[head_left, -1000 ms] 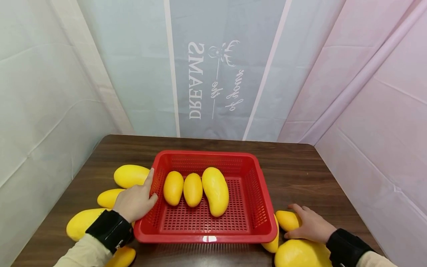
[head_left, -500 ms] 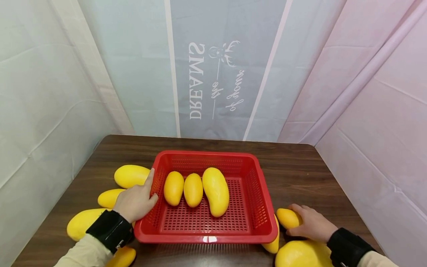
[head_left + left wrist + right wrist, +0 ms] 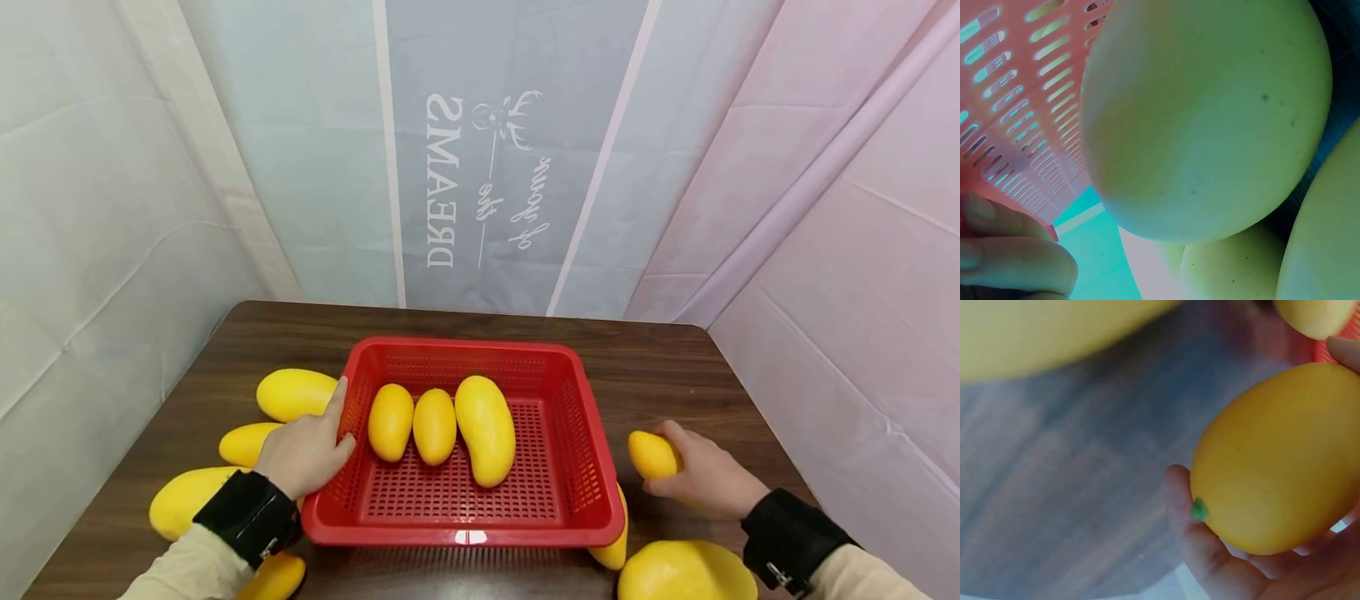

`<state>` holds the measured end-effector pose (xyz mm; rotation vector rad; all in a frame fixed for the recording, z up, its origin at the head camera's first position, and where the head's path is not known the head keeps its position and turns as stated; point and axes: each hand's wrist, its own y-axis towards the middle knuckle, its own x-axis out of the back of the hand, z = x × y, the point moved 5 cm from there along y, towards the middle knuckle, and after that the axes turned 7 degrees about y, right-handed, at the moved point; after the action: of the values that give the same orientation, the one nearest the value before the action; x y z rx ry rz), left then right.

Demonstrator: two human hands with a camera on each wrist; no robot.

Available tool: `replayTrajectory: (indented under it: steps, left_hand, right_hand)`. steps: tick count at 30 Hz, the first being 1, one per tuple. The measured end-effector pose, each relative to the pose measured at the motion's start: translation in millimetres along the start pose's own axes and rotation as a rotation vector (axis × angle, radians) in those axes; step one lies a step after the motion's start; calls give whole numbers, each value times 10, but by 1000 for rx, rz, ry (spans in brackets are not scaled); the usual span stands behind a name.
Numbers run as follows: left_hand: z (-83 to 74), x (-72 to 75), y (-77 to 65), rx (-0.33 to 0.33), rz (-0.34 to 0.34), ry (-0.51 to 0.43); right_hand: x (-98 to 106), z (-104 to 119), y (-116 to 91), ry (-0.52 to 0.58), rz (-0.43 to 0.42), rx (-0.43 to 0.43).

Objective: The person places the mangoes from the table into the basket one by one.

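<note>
Well, the right hand (image 3: 708, 471) has its fingers curled round a small, smooth, orange-yellow mango (image 3: 651, 456) with a green tip, held near the right side of a red plastic basket (image 3: 540, 536) full of little holes. The left hand (image 3: 303, 454) rests on the basket's left rim, one finger straight — I can't tell if it grips. Three smooth yellow mangoes (image 3: 434, 427) lie inside — more lie on both sides, on the brown wooden table (image 3: 660, 375).

Both forearms (image 3: 187, 567) angle inward, the left grip (image 3: 303, 454) stretching its index finger (image 3: 336, 402) straight with thumb (image 3: 344, 448) spread, the right grip (image 3: 707, 472) curling its fingers (image 3: 675, 432) and thumb in a hold.
</note>
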<state>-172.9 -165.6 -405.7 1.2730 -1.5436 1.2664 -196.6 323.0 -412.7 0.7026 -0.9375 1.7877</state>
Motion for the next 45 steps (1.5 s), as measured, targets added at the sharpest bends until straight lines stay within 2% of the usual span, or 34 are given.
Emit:
replayTrajectory:
  steps: [3,8,23,32,40,45]
  left_hand:
    - [2,-4,-3,2,1,-4]
    - [2,-8,0,-1,-6,7]
    - [-7,2,10,-4,-4,7]
    - [9,-10,10,-9,1,1]
    - [6,-18,11,-18,-2,-9]
    - [13,-10,3,-19,1,-12]
  right_hand:
    - [95,98,17,3,-41,35]
    - [199,233,10,-2,-98,42]
    - [357,562,-5,-54,-255,94]
    - [324,805,106,83,-215,115]
    - [282,1020,215,134,-216,178]
    - [284,1157,283,163,-216,162]
